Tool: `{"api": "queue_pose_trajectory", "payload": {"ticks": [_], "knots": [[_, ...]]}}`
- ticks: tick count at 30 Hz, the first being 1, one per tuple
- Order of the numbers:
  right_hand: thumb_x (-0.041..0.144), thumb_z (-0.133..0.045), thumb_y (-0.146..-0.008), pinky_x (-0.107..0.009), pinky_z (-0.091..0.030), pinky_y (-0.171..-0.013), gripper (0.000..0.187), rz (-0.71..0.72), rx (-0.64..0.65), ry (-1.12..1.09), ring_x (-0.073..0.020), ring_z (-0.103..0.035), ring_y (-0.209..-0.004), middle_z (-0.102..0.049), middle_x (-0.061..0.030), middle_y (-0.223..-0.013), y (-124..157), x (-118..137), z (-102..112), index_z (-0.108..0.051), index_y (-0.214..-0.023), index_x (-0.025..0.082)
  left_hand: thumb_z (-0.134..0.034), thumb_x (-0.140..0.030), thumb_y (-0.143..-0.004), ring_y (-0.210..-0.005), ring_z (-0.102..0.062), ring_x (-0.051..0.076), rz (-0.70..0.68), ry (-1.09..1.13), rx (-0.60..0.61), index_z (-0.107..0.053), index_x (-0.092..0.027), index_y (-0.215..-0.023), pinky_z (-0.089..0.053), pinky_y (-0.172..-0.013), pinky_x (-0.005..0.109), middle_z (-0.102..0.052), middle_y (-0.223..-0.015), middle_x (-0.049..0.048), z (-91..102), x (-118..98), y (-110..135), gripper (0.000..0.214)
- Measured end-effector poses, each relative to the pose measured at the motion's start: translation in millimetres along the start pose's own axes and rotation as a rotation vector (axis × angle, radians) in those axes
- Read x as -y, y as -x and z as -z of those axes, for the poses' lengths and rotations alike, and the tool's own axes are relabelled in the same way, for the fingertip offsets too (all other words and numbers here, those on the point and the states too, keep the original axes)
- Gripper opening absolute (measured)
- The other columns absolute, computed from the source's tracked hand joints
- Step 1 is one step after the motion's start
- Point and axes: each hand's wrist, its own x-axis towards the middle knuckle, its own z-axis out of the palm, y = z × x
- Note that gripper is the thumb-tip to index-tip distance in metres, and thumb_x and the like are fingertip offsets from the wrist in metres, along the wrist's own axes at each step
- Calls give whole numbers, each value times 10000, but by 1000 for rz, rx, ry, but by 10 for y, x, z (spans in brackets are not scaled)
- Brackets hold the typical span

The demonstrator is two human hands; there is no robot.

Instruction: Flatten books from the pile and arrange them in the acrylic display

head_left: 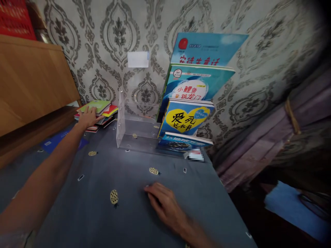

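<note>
My left hand (89, 117) reaches to the far left, with its fingers spread over a green book (97, 106) on top of a stack of books (110, 119). The fingers lie on the cover and do not visibly wrap round it. My right hand (164, 203) rests on the tablecloth near the front, fingers curled together with nothing visible in them. Between and beyond the hands stands a clear acrylic book rack (120, 127). Its right side holds upright books in steps, among them a blue book with a yellow heart (178, 120) and a teal book (217, 81).
A blue flat item (55, 143) lies left, partly behind my left forearm. A wooden cabinet (31, 82) borders the table (134, 220) on the left. The patterned wall (152, 31) stands behind the rack. A curtain (258, 148) hangs past the table's right edge.
</note>
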Motion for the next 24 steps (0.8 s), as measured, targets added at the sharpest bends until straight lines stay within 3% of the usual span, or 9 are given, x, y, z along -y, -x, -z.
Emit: {"api": "queue_pose_trajectory", "payload": {"ticks": [4,9,13,17,24], "knots": [[131,-448,-1009,-309,-564,-771,268,-28,30,-23,-188,-669,-860,-717,-62,-911,-15,13,10,-660,-1155,207,-278,-643,-993,-1523,-219,426,-29,-38,47,-326,-62,-1534,-148,-1128,766,-433,-1553,271,-6,12,-91,796],[123,-458,-1001,-316,-556,-773,269,-31,32,-32,-193,-665,-862,-715,-64,-922,-3,8,11,-662,-1150,215,-248,-633,-1015,-1477,-320,400,-115,-88,46,-340,-57,-1513,-178,-1131,736,-493,-1497,285,80,105,52,766],[113,-459,-995,-302,-545,-743,261,-23,32,-32,-190,-658,-841,-703,-58,-897,-12,12,4,-663,-1124,214,-276,-585,-1025,-1406,-433,392,-107,-102,70,-444,-81,-1461,-312,-1106,657,-526,-1482,247,166,173,66,688],[109,-457,-992,-296,-543,-746,256,-24,31,-25,-189,-655,-845,-702,-58,-902,-17,22,5,-656,-1119,208,-262,-487,-1031,-1270,-577,379,-82,-136,137,-580,-105,-1361,-480,-968,496,-619,-1383,224,245,192,-141,596],[116,-457,-995,-293,-538,-762,243,-38,58,-27,-185,-654,-844,-708,-54,-909,-13,5,18,-648,-1115,203,-447,-383,-981,-1122,-663,332,-203,-222,219,-724,-117,-1122,-498,-911,370,-715,-1192,229,236,162,-474,409]]}}
